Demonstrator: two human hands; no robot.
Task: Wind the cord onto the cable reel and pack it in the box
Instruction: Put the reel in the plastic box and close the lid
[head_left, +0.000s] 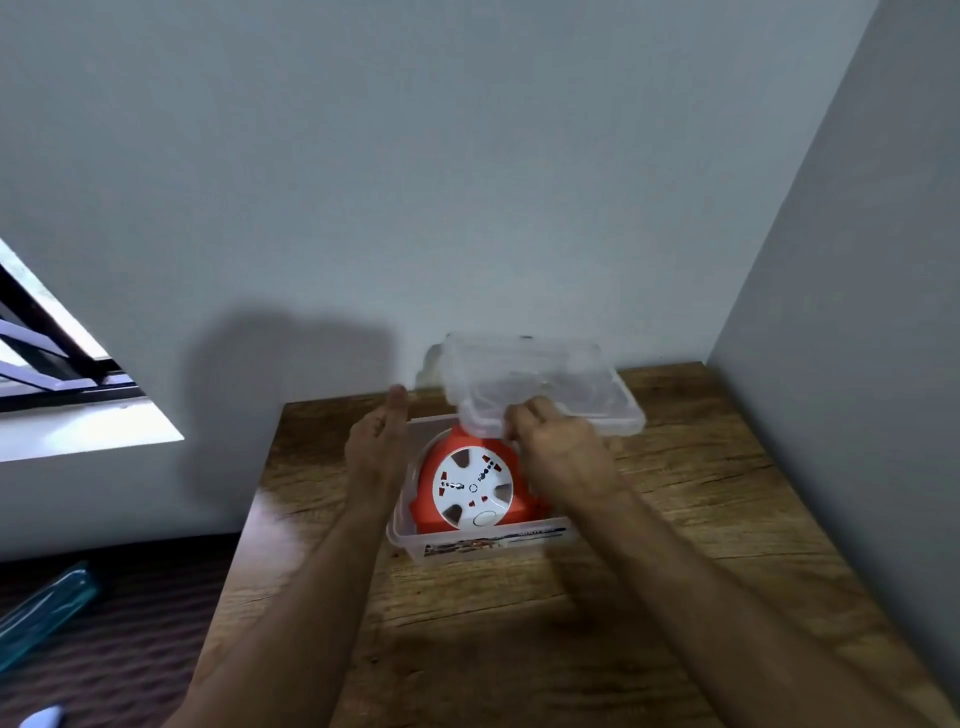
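Item: cable reel (470, 486), orange housing with a white round socket face, is lying face-up inside the box (410, 540). The cord itself is not showing as a separate strand from this angle.

Item: box, clear plastic, rectangular, with a printed label along its near wall, is sitting on the wooden table (649, 545) towards the table's far edge, close to the wall (467, 156).

Item: lid (550, 379), clear plastic, is being held tilted above the far right part of the box, its near edge hanging over the reel's top and its far side raised towards the wall.

Right hand (558, 441) is gripping the lid's near edge, fingers curled over it, knuckles facing the camera; the hand is overlapping the right side of the reel in the view.

Left hand (376, 441) is holding nothing; its fingers are lying straight and together, pointing away from the person, alongside the box's left wall. Whether it is touching that wall cannot be told.

Surroundings: a window (57, 364) is showing at the left; a teal translucent object (44, 613) is lying on the dark floor (114, 649) at lower left, blurred.
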